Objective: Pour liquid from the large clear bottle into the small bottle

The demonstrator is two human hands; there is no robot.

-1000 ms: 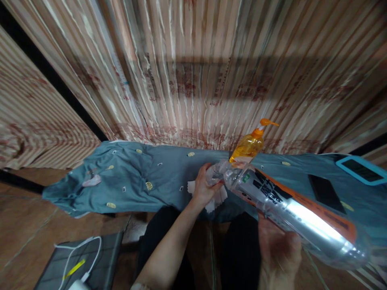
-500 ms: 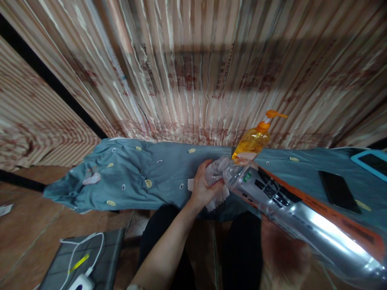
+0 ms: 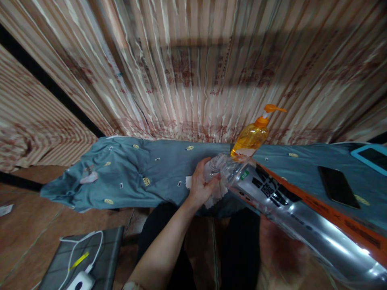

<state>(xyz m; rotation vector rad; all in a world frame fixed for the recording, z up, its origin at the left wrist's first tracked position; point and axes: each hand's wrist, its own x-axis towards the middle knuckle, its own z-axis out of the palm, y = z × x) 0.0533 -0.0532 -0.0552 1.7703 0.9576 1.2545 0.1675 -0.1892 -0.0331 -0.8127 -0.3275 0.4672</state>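
Observation:
My left hand (image 3: 201, 185) is wrapped round a small clear plastic container (image 3: 213, 167) above the blue-grey cloth. A large bottle with a silver and orange label (image 3: 290, 205) lies tilted across the right side, its clear neck end against the small container. Under that bottle, my blurred right hand (image 3: 281, 245) grips it from below; its fingers are partly hidden. Behind the bottle's neck stands an orange pump bottle (image 3: 250, 137) with yellow liquid. White scalloped paper (image 3: 217, 197) shows beneath my left hand.
On the blue-grey cloth (image 3: 163, 177) lie a black phone (image 3: 338, 187) and a blue-framed device (image 3: 371, 157) at the right, and a crumpled pale piece (image 3: 89, 177) at the left. A dark stool (image 3: 105, 253) holds a white cabled device (image 3: 81, 281). Striped curtain hangs behind.
The large bottle has shifted slightly left and appears a little nearer the camera. My left hand, still round the small container, has moved slightly left. The view has shifted a little.

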